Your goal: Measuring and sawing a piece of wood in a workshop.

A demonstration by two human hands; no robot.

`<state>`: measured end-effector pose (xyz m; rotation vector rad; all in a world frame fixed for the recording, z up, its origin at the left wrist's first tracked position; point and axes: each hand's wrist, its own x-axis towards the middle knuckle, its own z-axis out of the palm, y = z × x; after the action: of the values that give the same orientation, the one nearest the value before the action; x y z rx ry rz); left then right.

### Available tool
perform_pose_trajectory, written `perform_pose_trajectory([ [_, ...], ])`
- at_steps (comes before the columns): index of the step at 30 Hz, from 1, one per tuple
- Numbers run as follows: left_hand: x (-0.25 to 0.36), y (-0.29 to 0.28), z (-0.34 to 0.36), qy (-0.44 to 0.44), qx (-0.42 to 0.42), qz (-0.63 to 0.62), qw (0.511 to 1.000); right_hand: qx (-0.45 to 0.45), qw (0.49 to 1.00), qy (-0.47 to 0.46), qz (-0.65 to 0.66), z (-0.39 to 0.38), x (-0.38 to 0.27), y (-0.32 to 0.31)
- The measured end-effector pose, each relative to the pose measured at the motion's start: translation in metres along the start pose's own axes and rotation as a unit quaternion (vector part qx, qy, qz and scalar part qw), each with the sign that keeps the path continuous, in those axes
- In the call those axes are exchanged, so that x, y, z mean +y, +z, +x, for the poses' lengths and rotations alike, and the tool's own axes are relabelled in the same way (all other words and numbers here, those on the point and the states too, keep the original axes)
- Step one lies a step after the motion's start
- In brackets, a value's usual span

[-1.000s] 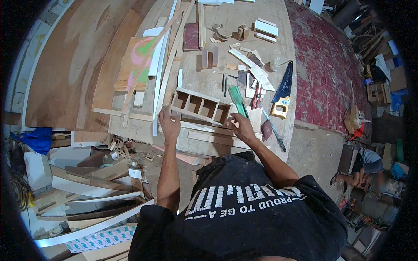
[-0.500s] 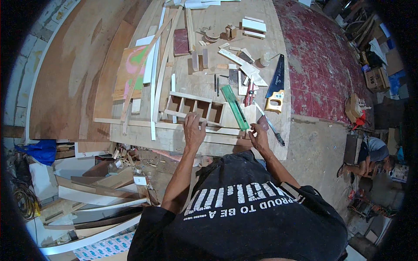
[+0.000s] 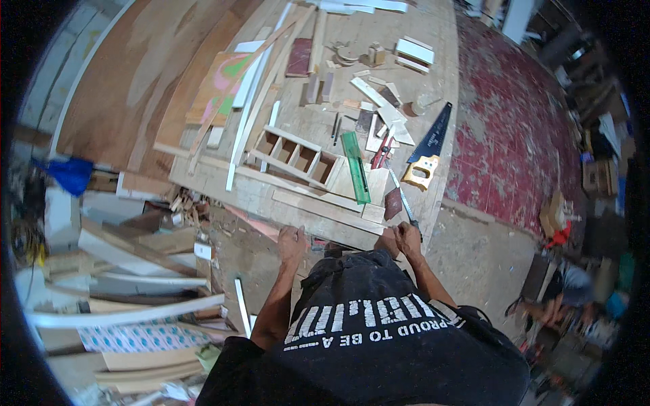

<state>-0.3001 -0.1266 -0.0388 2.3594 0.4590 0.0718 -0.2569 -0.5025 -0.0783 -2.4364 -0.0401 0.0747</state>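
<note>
My left hand [image 3: 291, 245] is lowered at the table's front edge, away from the wooden box. It is blurred, and its fingertips are hidden. My right hand [image 3: 407, 239] is at the front right edge with its fingers curled together; whatever they may hold cannot be made out. Just beyond it is the dark end of a tape measure [image 3: 406, 205] with its pale blade out. The small wooden box with several compartments [image 3: 292, 157] lies on the table, untouched. Right of it are a green plastic tray-like piece [image 3: 355, 169] and a red-handled tool [image 3: 383, 150].
A handsaw [image 3: 426, 149] lies near the worktable's [image 3: 264, 203] right edge. Long wood strips [image 3: 261, 101] and offcuts [image 3: 382, 101] cover much of the top. Scrap boards [image 3: 149, 271] are heaped at lower left. Another person [image 3: 565, 291] crouches at far right.
My left hand has left the wooden box and drawn back toward me. My right hand has moved back from the green piece to the table's edge. The view has shifted and tilted.
</note>
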Motion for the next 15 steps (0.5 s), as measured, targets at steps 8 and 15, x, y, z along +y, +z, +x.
perform_pose_trajectory([
  [8, -0.131, 0.092, -0.209, -0.240, -0.235, 0.161, 0.928, -0.168, 0.985, -0.001, 0.033, 0.006, 0.042, -0.025],
  [15, -0.122, 0.136, -0.336, -0.411, -0.212, 0.061, 0.885, -0.260, 0.963, -0.063, 0.024, 0.008, 0.068, -0.027],
])
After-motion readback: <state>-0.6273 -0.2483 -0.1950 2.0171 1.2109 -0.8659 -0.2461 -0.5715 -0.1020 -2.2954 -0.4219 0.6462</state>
